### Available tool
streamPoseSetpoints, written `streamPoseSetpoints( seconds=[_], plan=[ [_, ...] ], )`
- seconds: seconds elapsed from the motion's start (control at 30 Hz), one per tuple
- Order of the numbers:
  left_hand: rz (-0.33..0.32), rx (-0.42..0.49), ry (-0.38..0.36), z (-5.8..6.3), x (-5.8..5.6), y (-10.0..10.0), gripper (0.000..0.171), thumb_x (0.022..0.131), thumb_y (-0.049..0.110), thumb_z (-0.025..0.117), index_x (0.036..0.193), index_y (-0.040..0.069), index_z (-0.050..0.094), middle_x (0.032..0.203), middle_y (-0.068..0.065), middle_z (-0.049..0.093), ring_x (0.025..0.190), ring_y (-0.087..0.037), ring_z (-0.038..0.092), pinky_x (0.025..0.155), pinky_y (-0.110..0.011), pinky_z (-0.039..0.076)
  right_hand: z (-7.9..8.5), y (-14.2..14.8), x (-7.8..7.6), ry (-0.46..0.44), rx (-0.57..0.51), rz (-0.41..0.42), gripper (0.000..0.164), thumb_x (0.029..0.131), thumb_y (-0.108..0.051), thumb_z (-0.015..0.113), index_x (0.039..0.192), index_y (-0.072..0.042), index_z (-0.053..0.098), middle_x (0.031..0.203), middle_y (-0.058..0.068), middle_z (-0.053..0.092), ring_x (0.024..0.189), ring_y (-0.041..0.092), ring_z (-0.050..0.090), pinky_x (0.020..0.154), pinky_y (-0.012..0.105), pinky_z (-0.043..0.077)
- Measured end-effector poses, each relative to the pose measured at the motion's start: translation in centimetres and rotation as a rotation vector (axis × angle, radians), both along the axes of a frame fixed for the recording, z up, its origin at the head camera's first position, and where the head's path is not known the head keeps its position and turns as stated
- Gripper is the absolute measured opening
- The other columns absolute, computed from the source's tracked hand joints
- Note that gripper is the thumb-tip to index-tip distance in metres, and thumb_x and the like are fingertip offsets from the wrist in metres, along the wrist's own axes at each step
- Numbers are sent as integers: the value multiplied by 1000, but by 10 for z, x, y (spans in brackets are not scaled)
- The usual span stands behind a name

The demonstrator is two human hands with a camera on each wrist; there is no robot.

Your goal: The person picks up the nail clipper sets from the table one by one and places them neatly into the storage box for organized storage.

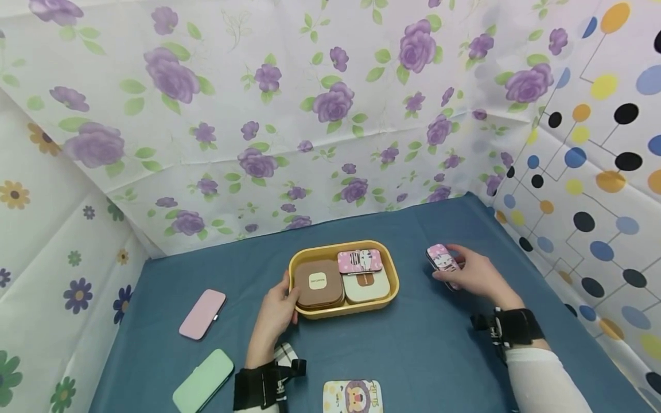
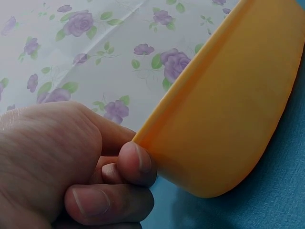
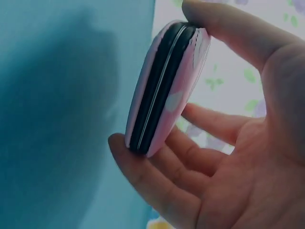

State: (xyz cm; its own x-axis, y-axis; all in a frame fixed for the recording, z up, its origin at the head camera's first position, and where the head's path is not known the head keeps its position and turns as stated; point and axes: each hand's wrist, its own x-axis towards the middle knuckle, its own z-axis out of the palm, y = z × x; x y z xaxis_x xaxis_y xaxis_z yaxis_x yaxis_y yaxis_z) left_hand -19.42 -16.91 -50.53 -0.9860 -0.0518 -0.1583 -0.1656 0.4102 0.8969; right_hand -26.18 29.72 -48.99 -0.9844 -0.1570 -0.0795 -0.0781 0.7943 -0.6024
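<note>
The right hand (image 1: 477, 276), partly curled, pinches a pink patterned case (image 1: 442, 258) in the head view, right of the yellow basket (image 1: 347, 312) the left hand (image 1: 276, 310) grips. The left wrist view shows fingers pinching its rim; the right wrist view, digits at the case's ends.

Basket (image 1: 346, 310) yellow, held case (image 1: 443, 257) pink with white spots and black sides. Brown box (image 1: 319, 295) has a cream label, cream box (image 1: 379, 288) a brown one. Tabletop (image 1: 428, 350) blue, backdrop (image 1: 289, 117) white with purple flowers.
</note>
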Motion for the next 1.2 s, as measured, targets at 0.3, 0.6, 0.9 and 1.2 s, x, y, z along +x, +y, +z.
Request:
streamPoseSetpoints(
  seconds=[0.3, 0.6, 0.9, 1.2],
  plan=[
    [2, -5, 5, -1, 1, -1, 66, 114, 20, 52, 170, 2, 22, 50, -6, 54, 40, -29, 52, 39, -29, 31, 22, -42, 7, 101, -33, 137, 94, 87, -57, 86, 159, -8, 51, 130, 16, 66, 113, 32, 64, 83, 45, 55],
    [-1, -16, 5, -2, -2, -1, 67, 114, 21, 52, 170, 3, 21, 49, -6, 55, 37, -19, 47, 39, -29, 31, 27, -64, 13, 161, -14, 228, 87, 86, -48, 90, 158, -14, 54, 132, 10, 66, 106, 24, 61, 84, 42, 53],
    [-9, -13, 15, -2, -3, -1, 67, 114, 21, 51, 170, 2, 21, 49, -6, 55, 37, -20, 47, 38, -31, 32, 31, -83, 11, 191, 2, 276, 85, 87, -39, 92, 159, -15, 54, 143, 13, 63, 119, 26, 62, 93, 48, 53],
    [-6, -11, -3, -3, -3, -1, 67, 114, 21, 51, 170, 2, 20, 50, -6, 55, 38, -21, 49, 39, -30, 33, 38, -110, 7, 227, 11, 404, 86, 87, -27, 93, 160, -11, 51, 142, 14, 62, 128, 31, 61, 103, 54, 52]
  ],
)
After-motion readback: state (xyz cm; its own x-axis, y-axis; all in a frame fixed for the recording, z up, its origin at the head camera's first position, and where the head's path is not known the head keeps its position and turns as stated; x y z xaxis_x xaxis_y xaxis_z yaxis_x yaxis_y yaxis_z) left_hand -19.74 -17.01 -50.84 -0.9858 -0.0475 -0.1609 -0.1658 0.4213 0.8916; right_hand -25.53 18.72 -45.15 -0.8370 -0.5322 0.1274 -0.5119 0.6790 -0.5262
